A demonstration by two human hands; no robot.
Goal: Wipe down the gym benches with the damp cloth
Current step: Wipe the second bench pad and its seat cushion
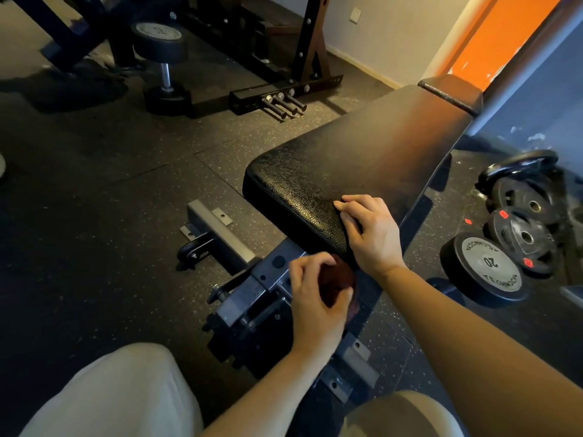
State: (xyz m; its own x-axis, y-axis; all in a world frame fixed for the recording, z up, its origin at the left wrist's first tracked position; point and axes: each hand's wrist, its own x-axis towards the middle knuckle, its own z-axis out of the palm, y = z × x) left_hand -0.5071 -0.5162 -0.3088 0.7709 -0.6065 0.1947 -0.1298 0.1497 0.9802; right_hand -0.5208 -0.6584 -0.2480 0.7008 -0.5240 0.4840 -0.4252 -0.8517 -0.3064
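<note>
Scene: I am crouching at the near end of a black bench point(356, 159), its pad running away toward the far right, the steel frame point(271, 272) showing below the pad's near edge.

Left hand: I am curling my left hand point(318, 298) around a bunched dark red cloth point(336, 277), fingers and thumb clamped on it, holding it just under the pad's near corner and over the frame.

Right hand: I am resting my right hand point(370, 233) on the near corner of the pad, fingers bent and pressing on the vinyl; they are gripping nothing that I can make out.

Step in hand: by my reading, I am steadying the bench and working the cloth at the pad's near end and underside edge; the long top surface looks partly glossy, though I cannot tell wet from sheen.

Next move: I judge it calls for bringing the cloth up onto the pad and sweeping it toward the far end, flattening the wad for contact.

Surroundings: plates point(523, 228) and a dumbbell point(485, 266) are lying on the floor to the right.
</note>
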